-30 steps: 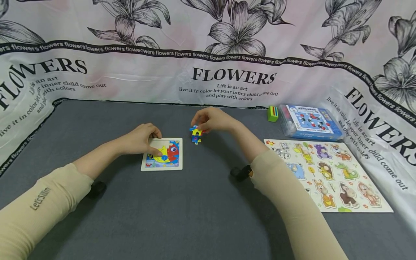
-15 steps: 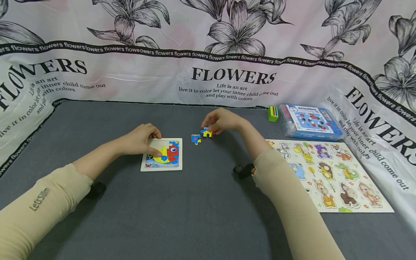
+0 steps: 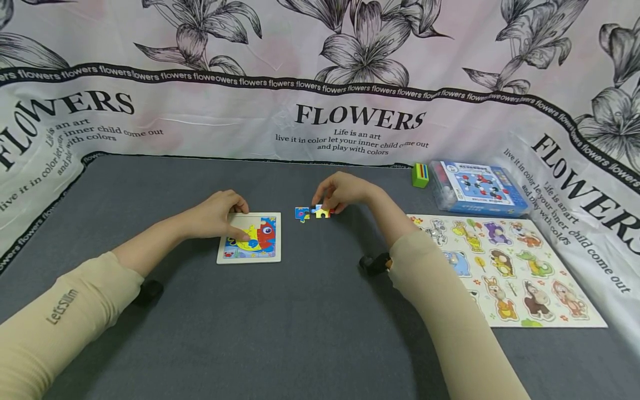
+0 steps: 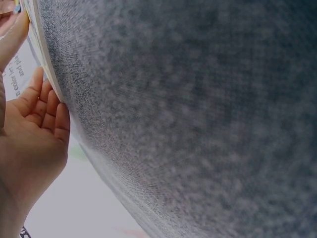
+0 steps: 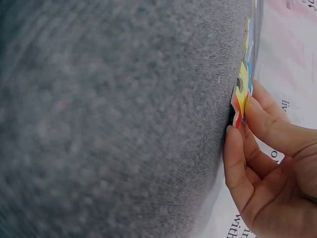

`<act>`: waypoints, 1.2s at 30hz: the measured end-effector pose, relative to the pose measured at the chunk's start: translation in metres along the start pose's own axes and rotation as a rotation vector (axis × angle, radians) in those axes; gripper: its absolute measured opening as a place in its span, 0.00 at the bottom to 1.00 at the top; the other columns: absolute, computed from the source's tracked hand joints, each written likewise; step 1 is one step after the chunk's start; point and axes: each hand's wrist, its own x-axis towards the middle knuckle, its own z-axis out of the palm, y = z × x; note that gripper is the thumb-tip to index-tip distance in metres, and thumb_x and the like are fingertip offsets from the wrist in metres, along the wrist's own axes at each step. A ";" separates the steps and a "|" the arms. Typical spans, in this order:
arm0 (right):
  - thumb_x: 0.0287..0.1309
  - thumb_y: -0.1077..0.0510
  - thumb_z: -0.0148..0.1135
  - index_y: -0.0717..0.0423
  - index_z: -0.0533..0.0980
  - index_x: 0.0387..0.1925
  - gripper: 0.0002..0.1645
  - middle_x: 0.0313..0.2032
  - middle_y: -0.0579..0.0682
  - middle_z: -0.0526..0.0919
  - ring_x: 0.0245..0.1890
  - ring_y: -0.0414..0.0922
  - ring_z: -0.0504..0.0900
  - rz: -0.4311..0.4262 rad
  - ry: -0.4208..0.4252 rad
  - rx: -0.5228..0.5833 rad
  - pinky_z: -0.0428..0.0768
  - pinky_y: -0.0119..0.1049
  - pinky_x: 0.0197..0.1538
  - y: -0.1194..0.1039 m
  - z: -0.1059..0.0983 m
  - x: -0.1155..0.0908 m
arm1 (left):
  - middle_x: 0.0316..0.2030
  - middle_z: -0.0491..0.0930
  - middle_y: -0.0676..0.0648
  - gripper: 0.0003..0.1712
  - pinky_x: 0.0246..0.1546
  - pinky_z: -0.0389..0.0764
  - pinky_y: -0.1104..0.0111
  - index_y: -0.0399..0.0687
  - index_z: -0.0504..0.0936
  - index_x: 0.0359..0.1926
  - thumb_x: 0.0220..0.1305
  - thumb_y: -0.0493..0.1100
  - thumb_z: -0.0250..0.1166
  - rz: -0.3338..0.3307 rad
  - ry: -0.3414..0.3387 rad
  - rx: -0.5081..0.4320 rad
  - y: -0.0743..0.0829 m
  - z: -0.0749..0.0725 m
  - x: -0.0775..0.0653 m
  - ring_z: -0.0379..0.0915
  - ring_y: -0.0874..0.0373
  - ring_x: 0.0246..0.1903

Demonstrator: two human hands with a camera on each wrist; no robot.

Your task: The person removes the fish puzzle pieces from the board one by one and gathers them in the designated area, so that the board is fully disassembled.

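Note:
A small white-framed jigsaw puzzle (image 3: 250,257) with a red and yellow fish picture lies on the grey cloth. My left hand (image 3: 212,216) grips it, thumb over the picture and fingers at its far edge; the left wrist view shows those fingers (image 4: 47,106) at the frame's side. To the right, my right hand (image 3: 345,191) pinches a yellow, blue and red puzzle piece (image 3: 320,212) close to the cloth. In the right wrist view, thumb and fingers hold that piece's (image 5: 241,94) red end. A mostly blue puzzle piece (image 3: 302,213) lies just left of it.
On the right lies a large animal puzzle board (image 3: 515,272), partly behind the right sleeve. Behind it are a clear plastic box (image 3: 480,189) with a blue label and a small green block (image 3: 419,175). A flower-printed cloth (image 3: 225,128) hangs along the back.
My right hand has carried its piece rightward off the blue piece, then lowered it toward the cloth beside that piece. The left hand and framed puzzle have stayed put.

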 end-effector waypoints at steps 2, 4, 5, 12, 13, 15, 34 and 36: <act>0.61 0.65 0.64 0.56 0.83 0.48 0.13 0.31 0.49 0.84 0.33 0.41 0.82 0.003 0.010 -0.012 0.83 0.34 0.38 -0.001 0.001 0.000 | 0.46 0.74 0.41 0.31 0.50 0.69 0.60 0.37 0.77 0.49 0.50 0.50 0.78 -0.001 -0.001 0.000 0.000 0.000 0.000 0.66 0.50 0.48; 0.61 0.65 0.64 0.56 0.83 0.47 0.13 0.32 0.49 0.84 0.33 0.41 0.82 0.015 0.020 -0.017 0.83 0.34 0.38 -0.001 0.001 0.000 | 0.46 0.75 0.41 0.31 0.50 0.69 0.59 0.37 0.77 0.49 0.50 0.50 0.78 0.000 -0.002 -0.001 0.000 0.000 0.000 0.66 0.50 0.48; 0.61 0.64 0.65 0.55 0.83 0.47 0.13 0.32 0.49 0.84 0.33 0.41 0.82 0.022 0.025 -0.021 0.83 0.34 0.38 -0.001 0.001 0.000 | 0.46 0.75 0.41 0.31 0.50 0.69 0.59 0.37 0.77 0.49 0.50 0.50 0.78 0.000 -0.002 -0.002 0.000 0.000 0.000 0.66 0.50 0.48; 0.61 0.63 0.65 0.54 0.83 0.47 0.12 0.34 0.49 0.84 0.35 0.41 0.82 0.047 0.034 -0.038 0.84 0.34 0.40 -0.002 0.001 0.001 | 0.46 0.74 0.41 0.31 0.50 0.69 0.60 0.37 0.77 0.49 0.50 0.50 0.77 0.005 -0.001 0.006 -0.001 0.000 0.001 0.66 0.50 0.48; 0.61 0.63 0.65 0.55 0.83 0.47 0.12 0.34 0.49 0.84 0.35 0.41 0.82 0.046 0.034 -0.039 0.84 0.34 0.40 -0.001 0.001 0.001 | 0.46 0.74 0.42 0.31 0.50 0.69 0.60 0.38 0.77 0.49 0.50 0.50 0.77 0.005 -0.001 0.010 -0.001 -0.001 0.001 0.66 0.50 0.48; 0.61 0.62 0.65 0.54 0.83 0.47 0.12 0.34 0.49 0.84 0.34 0.41 0.82 0.048 0.036 -0.040 0.84 0.34 0.39 -0.001 0.001 0.002 | 0.45 0.74 0.42 0.30 0.50 0.69 0.60 0.38 0.77 0.49 0.50 0.50 0.77 0.013 -0.001 0.015 -0.001 -0.001 0.002 0.66 0.50 0.47; 0.61 0.57 0.66 0.51 0.82 0.49 0.14 0.35 0.49 0.82 0.36 0.43 0.83 0.006 0.146 -0.091 0.84 0.35 0.44 -0.006 0.002 0.005 | 0.44 0.76 0.45 0.30 0.51 0.71 0.57 0.43 0.78 0.50 0.52 0.54 0.75 0.061 -0.022 0.100 0.001 -0.004 0.000 0.67 0.51 0.48; 0.61 0.58 0.65 0.52 0.82 0.49 0.14 0.34 0.48 0.81 0.35 0.43 0.83 -0.014 0.163 -0.093 0.84 0.34 0.44 -0.009 0.004 0.006 | 0.44 0.76 0.45 0.30 0.52 0.71 0.57 0.43 0.78 0.51 0.53 0.54 0.74 0.076 -0.023 0.117 0.003 -0.004 0.001 0.67 0.51 0.48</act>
